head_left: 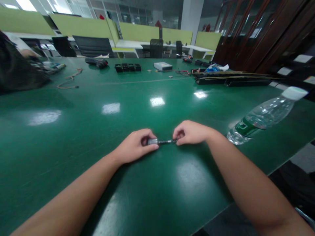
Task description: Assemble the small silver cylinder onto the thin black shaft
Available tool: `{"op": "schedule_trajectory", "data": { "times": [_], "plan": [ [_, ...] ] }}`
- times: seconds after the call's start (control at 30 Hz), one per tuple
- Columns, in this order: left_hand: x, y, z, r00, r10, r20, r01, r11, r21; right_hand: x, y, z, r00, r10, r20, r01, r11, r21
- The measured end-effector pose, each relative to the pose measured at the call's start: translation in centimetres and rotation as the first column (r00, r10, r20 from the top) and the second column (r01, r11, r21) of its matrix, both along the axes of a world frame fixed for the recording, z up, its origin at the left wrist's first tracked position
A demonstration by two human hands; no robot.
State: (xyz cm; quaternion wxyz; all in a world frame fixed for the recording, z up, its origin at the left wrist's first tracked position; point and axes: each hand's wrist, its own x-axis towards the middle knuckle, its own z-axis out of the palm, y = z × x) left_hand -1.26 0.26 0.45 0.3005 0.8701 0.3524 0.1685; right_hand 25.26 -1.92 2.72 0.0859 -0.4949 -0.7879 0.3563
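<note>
Left hand (134, 146): curled, thumb and forefinger closed about a silvery cylinder (153, 142) between them, just above or on the table (36, 157); contact with the surface cannot be told. Rod (164, 142): thin, metallic, level, running from the cylinder towards the right hand (190, 133). Right hand: thumb and fingertips drawn together in a pinch on a small dark piece (174, 141) at the rod's far end; whether piece and rod touch is too small to tell. Step in hand, as judged: fine two-handed work at the rod's end, whether joining or parting not to be told. Next move, as judged: calls for a firm left grip, and for piece and rod held in one line, lest the rod be bent or the piece slip. Bottle (267, 114): clear plastic, white cap, beside the right forearm, aslant in this view. Label (248, 127): green, bearing a pale emblem; brand and lettering illegible. Far side of table, left to right: dark fabric (17, 68); cord (70, 80), pale, loose; black tool (97, 62), type uncertain; black block (128, 67), in sections; white box (163, 66), no readable writing; black rails (233, 80), lying lengthwise. Beyond: green partitions (137, 32), chairs (156, 48), and red ornaments (158, 24), any characters unreadable.
</note>
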Motion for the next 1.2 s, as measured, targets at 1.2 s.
{"op": "schedule_trajectory", "data": {
  "times": [1.2],
  "plan": [
    [0.5,-0.1,0.1,0.999,0.028,-0.019,-0.028,1.0,-0.005,-3.3,-0.3,-2.3,0.986,0.074,-0.147,-0.039,0.972,0.231]
  ]
}}
